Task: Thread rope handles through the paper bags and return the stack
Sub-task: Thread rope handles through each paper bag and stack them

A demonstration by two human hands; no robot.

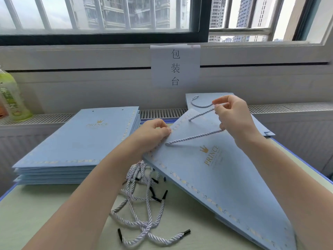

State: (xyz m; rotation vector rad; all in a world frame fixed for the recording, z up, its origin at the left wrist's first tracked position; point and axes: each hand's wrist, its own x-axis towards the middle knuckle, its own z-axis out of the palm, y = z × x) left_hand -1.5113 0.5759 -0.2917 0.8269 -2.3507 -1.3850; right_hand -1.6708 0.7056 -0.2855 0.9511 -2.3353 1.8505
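Head view. A flat pale-blue paper bag [212,174] lies tilted across the table [36,204], its top edge lifted toward the window and its long axis running from the hands down to the lower right. The left hand [153,134] grips the bag's top edge, its fingers [163,129] curled onto the paper just left of the nearer punched hole. The right hand [234,114] is raised above the same edge; its fingers [220,101] pinch the middle of a twisted rope handle [196,137], narrow and closed on the cord. From that pinch two strands descend to the left: one to the hole just beside the left fingers, the other to a farther hole higher on the edge. Both ends appear to pass into the paper, so this handle looks threaded on the visible face; whether the ends are secured inside cannot be told.

The relation that governs the next move: the rope lies below and left of the right fingers, taut along a line pointing at the left fingers, and the right hand is the one holding it. Drawing it snug would call for a pull away from the left hand.

Below the left forearm lies a heap of loose ropes [144,204] with black tips. Left of the left fingers is the stack of unthreaded bags [77,141]; beyond the right fingers, a finished bag [200,98] with its handle showing.
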